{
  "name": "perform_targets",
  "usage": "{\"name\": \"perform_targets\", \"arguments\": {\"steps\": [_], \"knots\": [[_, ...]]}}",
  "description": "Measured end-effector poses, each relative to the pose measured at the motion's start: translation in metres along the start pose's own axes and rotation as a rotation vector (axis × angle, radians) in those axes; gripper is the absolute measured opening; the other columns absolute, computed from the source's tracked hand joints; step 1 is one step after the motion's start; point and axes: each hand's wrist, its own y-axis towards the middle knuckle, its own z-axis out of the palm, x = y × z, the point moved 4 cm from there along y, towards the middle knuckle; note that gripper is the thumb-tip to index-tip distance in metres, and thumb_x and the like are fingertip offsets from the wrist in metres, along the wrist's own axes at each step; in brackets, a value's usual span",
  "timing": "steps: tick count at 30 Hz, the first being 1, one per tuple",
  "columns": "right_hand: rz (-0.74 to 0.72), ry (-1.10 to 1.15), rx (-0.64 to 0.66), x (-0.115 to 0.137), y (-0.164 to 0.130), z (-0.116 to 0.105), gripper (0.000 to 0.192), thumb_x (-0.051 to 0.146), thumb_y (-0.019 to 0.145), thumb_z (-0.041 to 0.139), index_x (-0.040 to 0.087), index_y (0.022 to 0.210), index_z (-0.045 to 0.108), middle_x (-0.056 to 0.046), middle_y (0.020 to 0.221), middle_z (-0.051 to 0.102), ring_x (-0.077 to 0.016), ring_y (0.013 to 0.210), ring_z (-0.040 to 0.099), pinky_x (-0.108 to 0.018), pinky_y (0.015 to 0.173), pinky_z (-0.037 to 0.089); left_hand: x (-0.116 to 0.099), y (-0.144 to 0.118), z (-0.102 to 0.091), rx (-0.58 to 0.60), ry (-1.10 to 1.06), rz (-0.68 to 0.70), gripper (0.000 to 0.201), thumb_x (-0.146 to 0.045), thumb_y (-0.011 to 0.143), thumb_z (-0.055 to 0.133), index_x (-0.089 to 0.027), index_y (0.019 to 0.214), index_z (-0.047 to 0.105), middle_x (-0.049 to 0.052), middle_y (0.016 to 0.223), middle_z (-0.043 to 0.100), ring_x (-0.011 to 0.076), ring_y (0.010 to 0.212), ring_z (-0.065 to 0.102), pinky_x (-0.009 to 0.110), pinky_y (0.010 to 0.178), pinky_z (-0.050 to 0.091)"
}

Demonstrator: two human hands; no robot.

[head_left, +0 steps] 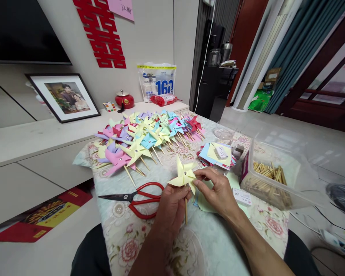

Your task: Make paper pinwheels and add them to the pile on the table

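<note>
Head view. Landmark: the red-handled scissors (138, 198), lying flat on the floral tablecloth (126, 237).

Left hand (171, 205): just right of the scissors, fingers clenched round a thin wooden stick (186, 212) that runs down past the palm. Right hand (218, 191): further right, thumb and forefinger pinching a vane tip of the yellow pinwheel (183, 175). The pinwheel sits at the top of the stick, raised off the cloth, above and right of the scissor handles. Both hands are grasping; neither is released.

Beyond the scissors, towards the wall: a heap of finished pinwheels (145, 138) in pink, lilac, blue, yellow and red, sticks pointing back at the scissors. Right of the scissors, past the hands: a stack of cut paper squares (217, 153) with a small box on top, then a clear plastic tub (276, 168) holding spare sticks. Loose pale-green sheets (204, 201) lie under the right hand.

Judgement: the step in hand looks like the last of one unit, head on stick, vanes being set or checked. I cannot tell whether the centre pin is fully home; the hub is too small to read.

Next move, as I judge it, calls for a steady left grip while the right seats or trues the vanes without creasing them. The paper will bend easily.
</note>
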Motion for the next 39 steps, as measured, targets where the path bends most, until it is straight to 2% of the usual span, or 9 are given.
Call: {"name": "perform_targets", "arguments": {"steps": [4,7,10,16,23,27,31,35,39], "knots": [[-0.155,-0.112,-0.080,0.009,0.000,-0.006,0.018,0.022,0.088,0.069,0.018,0.105,0.064,-0.009,0.099,0.064,-0.0244,0.096,0.059,-0.038,0.082,0.049,0.001,-0.001,0.002,0.026,0.018,-0.005,0.030,-0.014,0.059,0.081,-0.013,0.086,0.069,0.002,0.078,0.065,0.0098,0.063,0.050,0.023,0.057,0.039],[-0.246,-0.178,-0.048,0.016,-0.002,-0.005,0.016,0.022,0.089,0.067,0.018,0.104,0.063,-0.010,0.100,0.062,-0.0256,0.096,0.057,-0.041,0.082,0.047,0.002,-0.003,0.005,0.034,0.000,-0.025,0.030,-0.013,0.059,0.080,-0.015,0.086,0.070,0.003,0.082,0.066,0.0107,0.066,0.051,0.024,0.057,0.040],[-0.273,-0.250,-0.001,0.018,-0.002,-0.003,0.012,0.020,0.090,0.066,0.018,0.101,0.063,-0.009,0.098,0.062,-0.0253,0.092,0.056,-0.041,0.079,0.045,0.003,-0.005,0.008,0.038,-0.010,-0.034,0.032,-0.010,0.057,0.081,-0.016,0.086,0.070,0.002,0.083,0.066,0.0107,0.066,0.051,0.024,0.057,0.040],[-0.253,-0.280,0.016,0.013,-0.003,-0.001,0.007,0.019,0.091,0.065,0.017,0.097,0.062,-0.008,0.093,0.062,-0.0246,0.090,0.055,-0.040,0.078,0.043,0.008,-0.007,0.010,0.060,0.009,-0.044,0.030,-0.011,0.059,0.081,-0.016,0.086,0.069,0.000,0.080,0.064,0.0092,0.064,0.050,0.022,0.058,0.040],[-0.238,-0.249,0.009,0.014,-0.002,-0.002,0.005,0.019,0.092,0.063,0.018,0.097,0.063,-0.008,0.093,0.063,-0.0248,0.091,0.056,-0.040,0.078,0.044,0.006,-0.006,0.009,0.031,0.029,-0.041,0.032,-0.012,0.057,0.082,-0.015,0.086,0.068,0.001,0.079,0.065,0.0088,0.063,0.050,0.022,0.058,0.040],[-0.214,-0.115,-0.057,0.019,-0.001,-0.005,0.013,0.021,0.090,0.066,0.020,0.102,0.064,-0.009,0.101,0.064,-0.0253,0.098,0.058,-0.042,0.084,0.046,0.001,-0.007,0.010,-0.052,0.046,-0.001,0.035,-0.012,0.052,0.082,-0.015,0.084,0.068,-0.001,0.072,0.064,0.0087,0.060,0.048,0.022,0.054,0.037],[-0.135,-0.059,-0.155,0.020,-0.001,-0.011,0.014,0.022,0.089,0.065,0.022,0.103,0.065,-0.010,0.113,0.064,-0.0273,0.109,0.058,-0.045,0.093,0.045,0.000,-0.008,0.010,-0.124,0.139,0.072,0.032,-0.012,0.052,0.078,-0.015,0.083,0.069,-0.002,0.066,0.063,0.0076,0.054,0.043,0.022,0.050,0.034],[-0.039,-0.019,-0.164,0.018,0.000,-0.013,0.019,0.030,0.089,0.066,0.024,0.107,0.065,-0.011,0.121,0.062,-0.0296,0.117,0.056,-0.049,0.098,0.044,0.005,-0.007,0.006,-0.108,0.273,0.152,0.031,-0.007,0.054,0.067,-0.017,0.083,0.070,-0.001,0.070,0.067,0.0098,0.057,0.049,0.021,0.049,0.034],[-0.022,-0.010,-0.177,0.016,0.000,-0.012,0.019,0.034,0.087,0.068,0.024,0.103,0.064,-0.012,0.120,0.062,-0.0303,0.117,0.056,-0.050,0.098,0.044,0.010,-0.008,0.002,-0.084,0.413,0.198,0.034,-0.005,0.056,0.062,-0.018,0.087,0.071,0.001,0.074,0.068,0.0133,0.064,0.055,0.021,0.051,0.039]]}}
